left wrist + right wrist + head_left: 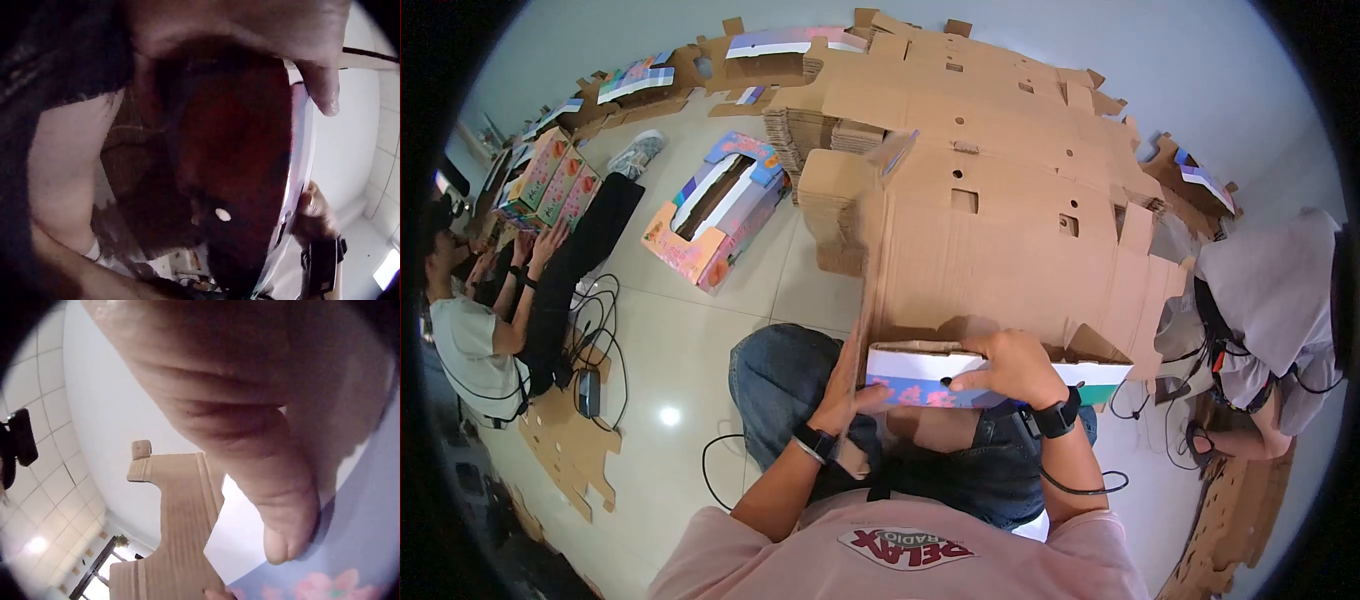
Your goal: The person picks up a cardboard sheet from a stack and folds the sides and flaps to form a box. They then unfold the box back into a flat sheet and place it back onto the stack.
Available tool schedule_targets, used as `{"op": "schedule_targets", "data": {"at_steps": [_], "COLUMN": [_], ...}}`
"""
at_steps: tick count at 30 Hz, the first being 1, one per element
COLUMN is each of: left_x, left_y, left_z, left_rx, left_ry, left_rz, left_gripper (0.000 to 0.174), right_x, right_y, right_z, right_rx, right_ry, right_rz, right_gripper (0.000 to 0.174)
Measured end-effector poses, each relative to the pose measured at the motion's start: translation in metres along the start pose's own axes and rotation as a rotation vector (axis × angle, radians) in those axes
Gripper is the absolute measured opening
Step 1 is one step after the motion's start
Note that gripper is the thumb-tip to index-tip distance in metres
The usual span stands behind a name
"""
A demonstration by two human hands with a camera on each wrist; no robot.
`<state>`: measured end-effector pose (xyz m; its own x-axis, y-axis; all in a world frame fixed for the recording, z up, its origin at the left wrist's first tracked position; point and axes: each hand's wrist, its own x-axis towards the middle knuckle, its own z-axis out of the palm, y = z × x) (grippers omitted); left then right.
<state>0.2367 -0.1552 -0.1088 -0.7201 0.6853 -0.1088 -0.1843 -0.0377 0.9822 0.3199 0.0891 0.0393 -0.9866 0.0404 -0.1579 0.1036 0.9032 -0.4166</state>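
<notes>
Across my lap lies a partly folded cardboard box (1015, 270), brown inside, with a blue-and-white front wall (910, 391) printed with pink flowers. My right hand (1015, 362) grips the top of that wall, its thumb flat on the printed face and its fingers over the inner side. In the right wrist view the thumb (287, 512) presses on the blue-and-white print. At the left corner my left hand (840, 395) holds the raised side panel (868, 265), thumb on the front. The left wrist view is dark, with the left thumb (322, 90) at the printed edge.
Stacked flat cardboard blanks (830, 225) stand beyond the box. A folded printed box (680, 240) sits on the floor to the left. One person (475, 335) handles printed boxes (550, 185) at far left; another person (1265, 280) is at right. Black cables (605, 320) cross the floor.
</notes>
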Motion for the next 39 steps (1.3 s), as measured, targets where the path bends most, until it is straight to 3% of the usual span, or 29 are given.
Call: {"op": "schedule_targets", "data": {"at_steps": [2,3,4,6,7,10,11,12,14,15,16,18,19,20,22,24,26,30,33,35,36,38,39], "left_x": [-0.011,-0.019,-0.017,-0.005,-0.004,-0.006,-0.005,-0.004,-0.001,-0.001,-0.002,-0.003,-0.004,-0.005,-0.006,-0.008,-0.007,-0.007,-0.007,-0.006,-0.006,-0.008,-0.01], "left_y": [-0.007,0.011,-0.026,-0.129,-0.096,0.003,0.007,0.002,-0.011,-0.012,-0.013,-0.012,-0.011,-0.01,0.003,0.007,0.006,-0.009,0.002,0.004,0.003,0.0,-0.002], "left_z": [-0.008,-0.018,-0.028,-0.043,-0.028,0.0,0.004,0.003,0.0,0.0,-0.001,-0.005,-0.008,-0.009,-0.006,-0.004,-0.003,-0.011,-0.008,-0.005,-0.004,-0.005,-0.009], "left_rx": [-0.063,0.238,0.24,-0.21,-0.238,-0.25,-0.283,-0.283,-0.311,-0.31,-0.316,-0.322,-0.366,-0.411,-0.479,-0.543,-0.488,-0.473,-0.593,-0.569,-0.57,-0.548,-0.548], "left_ry": [0.078,0.125,0.124,0.287,0.322,0.187,0.187,0.186,0.232,0.233,0.229,0.226,0.199,0.172,0.184,0.192,0.254,0.243,0.201,0.25,0.244,0.215,0.216], "left_rz": [0.066,0.054,0.054,0.04,-0.119,-0.112,-0.118,-0.12,-0.144,-0.146,-0.144,-0.144,-0.192,-0.24,-0.256,-0.268,-0.206,-0.173,-0.214,-0.173,-0.173,-0.128,-0.123], "left_gripper": [0.097,0.084,0.084,0.065,0.054,0.05,0.044,0.044,0.04,0.04,0.039,0.038,0.037,0.036,0.034,0.033,0.03,0.029,0.029,0.03,0.03,0.03,0.03], "right_x": [-0.006,-0.012,-0.018,-0.029,-0.035,-0.057,-0.063,-0.07,-0.082,-0.087,-0.094,-0.11,-0.117,-0.122,-0.128,-0.134,-0.144,-0.154,-0.154,-0.15,-0.145,-0.134,-0.128], "right_y": [-0.001,-0.007,-0.012,-0.023,-0.028,-0.041,-0.043,-0.045,-0.051,-0.051,-0.045,-0.021,-0.009,0.0,0.019,0.051,0.106,0.143,0.167,0.187,0.182,0.168,0.168], "right_z": [0.004,0.003,0.004,0.006,0.008,0.022,0.027,0.03,0.032,0.03,0.038,0.061,0.063,0.055,0.033,0.022,0.029,0.045,0.05,0.047,0.044,0.036,0.043], "right_rx": [-0.019,-0.04,-0.039,-0.12,-0.113,-0.041,-0.067,-0.066,0.017,0.111,0.114,0.312,0.398,0.4,0.468,0.614,0.161,0.007,0.09,0.455,0.453,0.681,0.61], "right_ry": [-0.11,-0.108,-0.106,-0.124,-0.15,-0.059,-0.123,-0.124,-0.055,-0.214,-0.215,-0.119,-0.301,-0.302,-0.146,0.114,0.29,0.338,0.373,0.418,0.422,0.537,0.654], "right_rz": [0.011,0.003,0.003,-0.001,0.009,0.021,0.057,0.058,-0.004,0.064,0.064,-0.258,-0.221,-0.22,-0.04,0.268,0.366,0.546,0.555,0.673,0.676,0.736,0.74], "right_gripper": [0.054,0.049,0.049,0.042,0.037,0.038,0.05,0.05,0.061,0.074,0.074,0.081,0.086,0.086,0.085,0.084,0.089,0.096,0.1,0.097,0.097,0.092,0.086]}}
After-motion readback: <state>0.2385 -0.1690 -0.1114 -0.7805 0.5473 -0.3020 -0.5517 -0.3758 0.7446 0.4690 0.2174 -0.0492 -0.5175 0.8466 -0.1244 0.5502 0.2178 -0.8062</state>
